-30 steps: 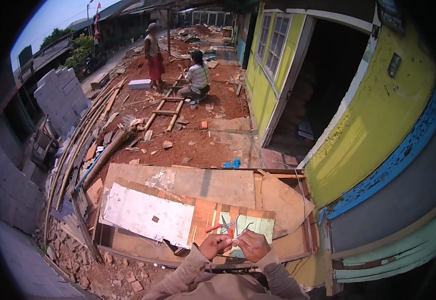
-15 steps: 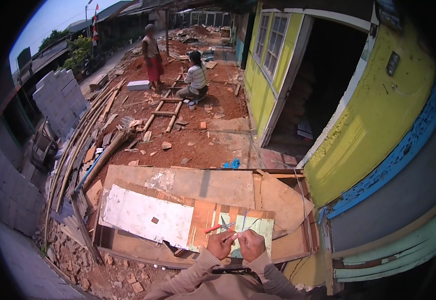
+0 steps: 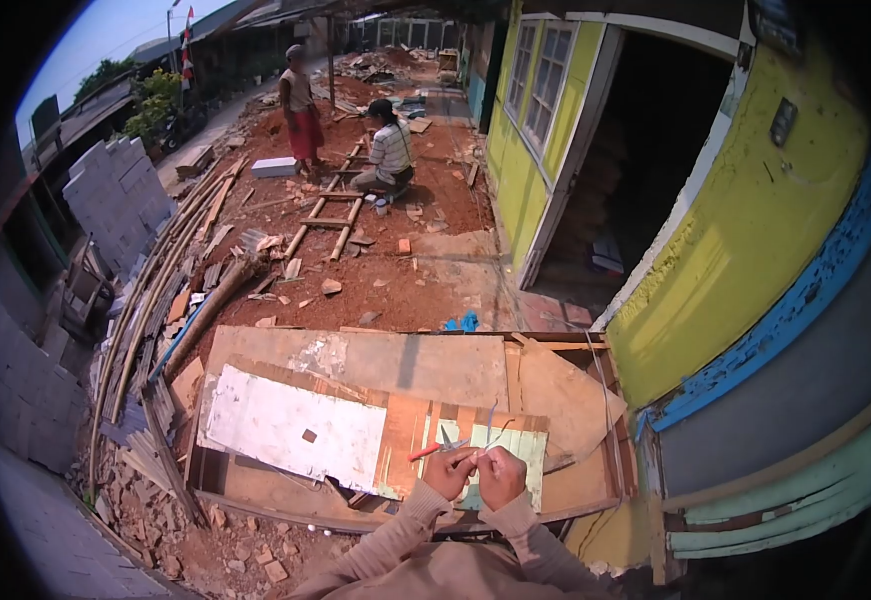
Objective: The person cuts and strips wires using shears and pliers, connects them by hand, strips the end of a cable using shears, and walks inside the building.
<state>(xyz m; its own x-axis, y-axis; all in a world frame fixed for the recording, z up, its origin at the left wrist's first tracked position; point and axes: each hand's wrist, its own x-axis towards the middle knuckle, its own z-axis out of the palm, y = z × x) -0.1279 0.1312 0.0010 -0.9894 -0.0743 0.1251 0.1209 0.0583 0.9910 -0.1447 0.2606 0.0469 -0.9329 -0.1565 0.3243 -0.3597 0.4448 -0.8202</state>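
Note:
My left hand [image 3: 450,472] and my right hand [image 3: 502,477] are closed, fingertips pinched together over the board. A thin wire [image 3: 491,422], bluish, rises from between them, with a paler strand leaning right. How it runs inside my fingers is hidden. Just beyond my left hand lies a pair of red-handled pliers [image 3: 426,452], jaws apart, partly covered by that hand. Beneath both hands is a pale green panel [image 3: 526,450], beside a bare wooden strip [image 3: 406,430] and a white panel [image 3: 291,425] with a small square hole.
The panels rest on a large wooden board [image 3: 426,365]. Ahead, a bamboo ladder [image 3: 326,222] lies on red soil near a crouching person [image 3: 391,150] and a standing person [image 3: 301,105]. Bamboo poles [image 3: 171,260] and rubble lie left; a yellow-green wall [image 3: 756,240] stands right.
Both my hands have shifted slightly away from my body, and the left one has come closer to the right. It now covers part of the pliers. The wire remains at my fingers.

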